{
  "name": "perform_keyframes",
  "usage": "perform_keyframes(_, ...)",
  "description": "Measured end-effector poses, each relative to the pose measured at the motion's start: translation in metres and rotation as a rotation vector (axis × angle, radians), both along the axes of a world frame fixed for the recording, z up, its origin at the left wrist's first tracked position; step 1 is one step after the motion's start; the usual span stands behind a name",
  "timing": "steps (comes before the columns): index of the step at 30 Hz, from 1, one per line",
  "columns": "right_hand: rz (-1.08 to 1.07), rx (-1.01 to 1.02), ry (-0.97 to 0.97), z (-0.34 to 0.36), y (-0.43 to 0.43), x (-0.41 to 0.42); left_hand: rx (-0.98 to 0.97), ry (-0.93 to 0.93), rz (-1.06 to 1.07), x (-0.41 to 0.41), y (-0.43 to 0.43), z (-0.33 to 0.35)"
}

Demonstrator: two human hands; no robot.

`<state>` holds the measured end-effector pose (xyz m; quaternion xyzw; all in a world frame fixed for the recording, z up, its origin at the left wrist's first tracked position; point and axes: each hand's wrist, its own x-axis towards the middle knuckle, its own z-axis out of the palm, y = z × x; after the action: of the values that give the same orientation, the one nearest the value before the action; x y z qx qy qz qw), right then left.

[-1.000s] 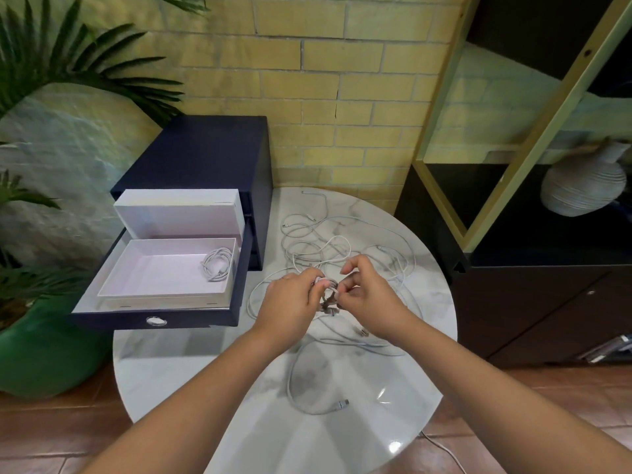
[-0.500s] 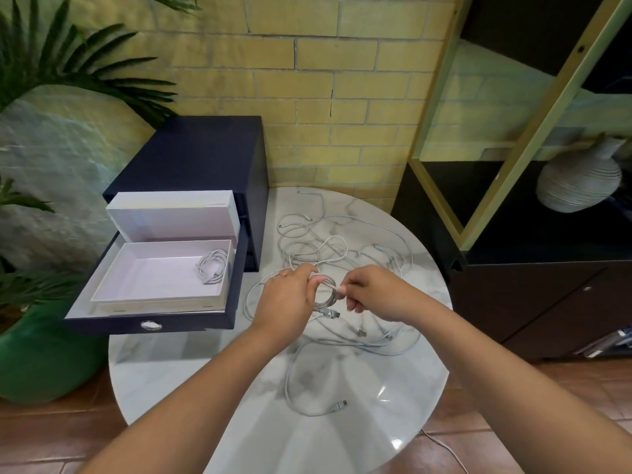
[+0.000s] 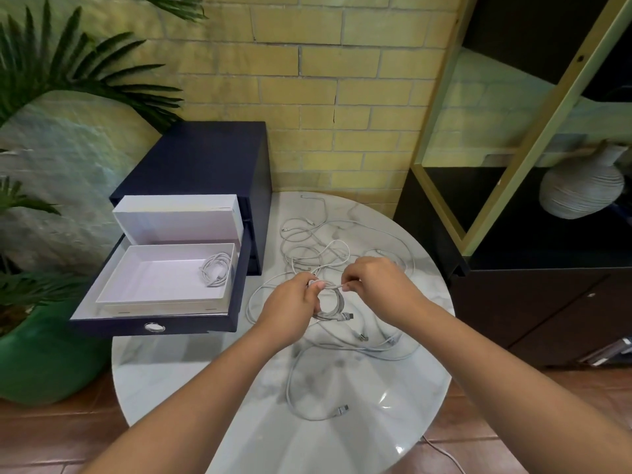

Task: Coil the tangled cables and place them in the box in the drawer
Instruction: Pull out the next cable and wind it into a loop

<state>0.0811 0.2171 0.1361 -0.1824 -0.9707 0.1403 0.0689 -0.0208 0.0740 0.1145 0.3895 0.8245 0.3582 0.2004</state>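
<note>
Several white cables (image 3: pixel 321 248) lie tangled on the round marble table (image 3: pixel 260 415). My left hand (image 3: pixel 290 309) grips a small coil of white cable (image 3: pixel 333 307) above the tabletop. My right hand (image 3: pixel 376 285) pinches the free strand of that cable just right of the coil. An open white box (image 3: pixel 150 289) sits in the pulled-out navy drawer (image 3: pixel 154 326) at left, and one coiled white cable (image 3: pixel 216 273) lies in its right corner. The box lid (image 3: pixel 178 218) stands upright behind it.
The navy drawer cabinet (image 3: pixel 205 155) stands at the table's back left. A green plant pot (image 3: pixel 37 364) is on the floor at left. A dark shelf unit (image 3: pixel 533 268) with a ribbed vase (image 3: pixel 581 186) stands at right. A loose cable end (image 3: pixel 342 410) lies near the table's front.
My right hand has moved slightly right and up, drawing the strand away from the coil. My left hand keeps hold of the coil in about the same place.
</note>
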Motion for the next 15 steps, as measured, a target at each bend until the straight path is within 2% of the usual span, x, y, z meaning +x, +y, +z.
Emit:
perform_keyframes(4,-0.037,-0.184,-0.001,-0.005,0.000,0.003,0.007,-0.092,0.010,0.002,0.000,0.004)
perform_keyframes(7,-0.136,-0.355,0.042,-0.010,0.001,0.003,0.084,-0.206,0.051,0.004,0.000,0.004)
perform_keyframes(11,-0.311,-0.979,0.221,-0.016,-0.005,0.008,0.203,-0.347,0.124,0.006,0.004,0.002)
perform_keyframes(12,-0.327,-1.083,0.241,-0.016,-0.007,0.009,0.229,-0.384,0.136,0.007,0.005,0.002)
perform_keyframes(15,-0.321,-1.110,0.247,-0.018,-0.011,0.008,0.281,-0.455,0.137,0.008,0.008,0.000)
